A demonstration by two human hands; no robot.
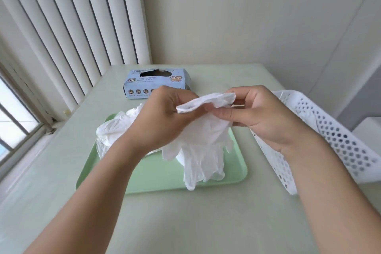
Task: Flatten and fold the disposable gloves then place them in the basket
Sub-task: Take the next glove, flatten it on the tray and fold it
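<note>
Left hand: the left hand (162,117) is raised above the tray, fingers curled, pinching the cuff edge of a thin white disposable glove (204,140) between thumb and fingers.
Right hand: the right hand (261,113) faces it, thumb and forefinger pinching the same cuff from the other side; the remaining fingers are curled in.
Held glove: the cuff is bunched between the two hands, and the crumpled body and fingers hang down, the tips reaching the tray's near part.
Glove pile: a heap of crumpled white disposable gloves (115,130) lies on the left part of the tray, partly hidden behind the left forearm.
Tray: a pale green rectangular plastic tray (148,179) with rounded corners sits in the middle of the worktop.
Basket: a white perforated plastic basket (338,142) stands just right of the tray, behind the right wrist; something white shows inside it, too unclear to tell.
Box: a light blue cardboard glove box (144,83) marked XL, its top opening torn, stands beyond the tray.
Worktop: a pale green smooth worktop (185,222) carries everything.
Surroundings: white vertical blinds (61,27) hang at the left beside a window.
</note>
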